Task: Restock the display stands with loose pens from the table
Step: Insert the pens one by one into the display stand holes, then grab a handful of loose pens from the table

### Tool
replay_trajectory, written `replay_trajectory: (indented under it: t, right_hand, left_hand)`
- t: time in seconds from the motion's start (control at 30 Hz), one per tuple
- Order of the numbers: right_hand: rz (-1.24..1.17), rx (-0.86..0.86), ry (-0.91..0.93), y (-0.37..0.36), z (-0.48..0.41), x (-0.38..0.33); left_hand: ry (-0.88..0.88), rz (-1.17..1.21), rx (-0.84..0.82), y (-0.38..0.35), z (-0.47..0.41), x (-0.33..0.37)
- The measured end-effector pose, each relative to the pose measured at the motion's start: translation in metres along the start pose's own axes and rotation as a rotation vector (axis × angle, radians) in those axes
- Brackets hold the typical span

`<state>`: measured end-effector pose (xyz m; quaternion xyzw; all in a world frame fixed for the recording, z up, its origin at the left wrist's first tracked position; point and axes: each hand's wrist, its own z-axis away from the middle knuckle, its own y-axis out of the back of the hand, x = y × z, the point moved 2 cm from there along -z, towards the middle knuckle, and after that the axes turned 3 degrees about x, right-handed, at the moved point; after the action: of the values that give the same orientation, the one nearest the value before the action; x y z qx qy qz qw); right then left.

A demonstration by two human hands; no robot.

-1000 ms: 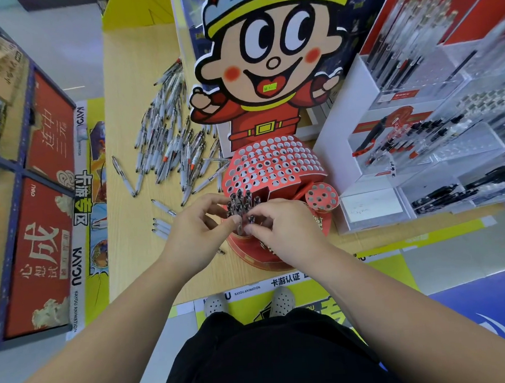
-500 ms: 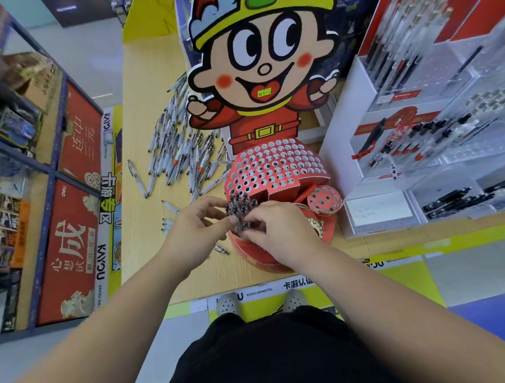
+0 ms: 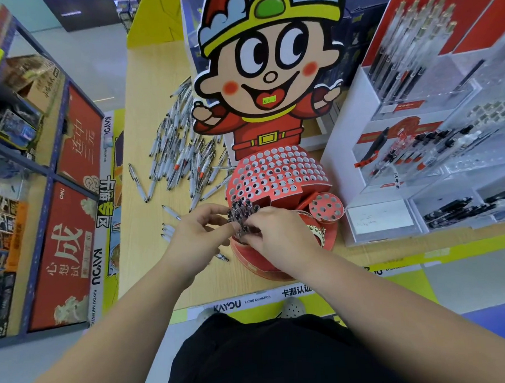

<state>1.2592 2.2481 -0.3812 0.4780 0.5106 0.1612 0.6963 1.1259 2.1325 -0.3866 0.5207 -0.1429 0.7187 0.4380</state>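
Left hand [image 3: 198,238] pinches the bunch of pens [image 3: 242,212], right hand [image 3: 280,236] curls round it too, upright in the red stand [image 3: 276,175] near the table's [image 3: 141,109] front edge. Loose pens [image 3: 182,154] heaped behind, mid-table.

A bunch of pens [image 3: 242,213] stands in the red stand [image 3: 276,175], held between the left hand [image 3: 195,238] and right hand [image 3: 283,236]. Loose white pens [image 3: 182,154] lie past them.
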Motion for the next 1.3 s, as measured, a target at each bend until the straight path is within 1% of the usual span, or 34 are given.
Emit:
replay_trajectory:
  t: [0.17, 0.2, 0.23, 0.3, 0.37, 0.43, 0.5, 0.57, 0.63, 0.73, 0.8, 0.87, 1.0, 1.2, 1.3]
  right_hand:
    - [-0.004, 0.056, -0.092, -0.003, 0.017, 0.001]
    - [-0.035, 0.111, -0.129, -0.004, 0.020, 0.001]
    - [-0.082, 0.205, -0.174, -0.003, 0.021, 0.002]
    - [-0.160, 0.447, -0.251, 0.000, 0.019, 0.001]
    - [-0.176, 0.650, -0.281, 0.005, 0.014, -0.012]
    - [-0.182, 0.759, -0.311, 0.006, 0.005, -0.040]
    - [-0.195, 0.807, -0.334, -0.003, -0.009, -0.076]
    - [-0.241, 0.786, -0.354, -0.017, -0.020, -0.102]
    - [-0.246, 0.684, -0.398, -0.040, -0.031, -0.123]
    - [-0.241, 0.329, -0.512, -0.081, -0.043, -0.137]
    - [-0.194, 0.112, -0.594, -0.111, -0.046, -0.130]
    - [-0.123, -0.005, -0.652, -0.135, -0.047, -0.119]
    - [-0.050, -0.122, -0.717, -0.166, -0.051, -0.094]
    - [0.113, -0.130, -0.650, -0.195, -0.070, -0.075]
    - [0.201, -0.127, -0.644, -0.207, -0.074, -0.069]
  left_hand:
    - [-0.037, -0.011, -0.056, 0.019, -0.011, -0.005]
    - [-0.036, -0.015, -0.064, 0.026, -0.017, -0.007]
    - [-0.037, -0.024, -0.074, 0.034, -0.023, -0.009]
    - [-0.045, -0.047, -0.099, 0.057, -0.036, -0.014]
    - [-0.060, -0.079, -0.116, 0.084, -0.049, -0.021]
    - [-0.078, -0.148, -0.120, 0.117, -0.063, -0.028]
    - [-0.098, -0.243, -0.153, 0.150, -0.076, -0.033]
    - [-0.125, -0.338, -0.150, 0.173, -0.086, -0.036]
    - [-0.166, -0.459, -0.142, 0.196, -0.097, -0.037]
    - [-0.221, -0.638, -0.157, 0.217, -0.114, -0.039]
    - [-0.227, -0.730, -0.173, 0.224, -0.123, -0.043]
    - [-0.211, -0.804, -0.194, 0.229, -0.128, -0.048]
    - [-0.157, -0.904, -0.212, 0.238, -0.135, -0.054]
    - [-0.124, -0.941, -0.173, 0.244, -0.165, -0.053]
    - [-0.062, -0.934, -0.159, 0.243, -0.191, -0.059]
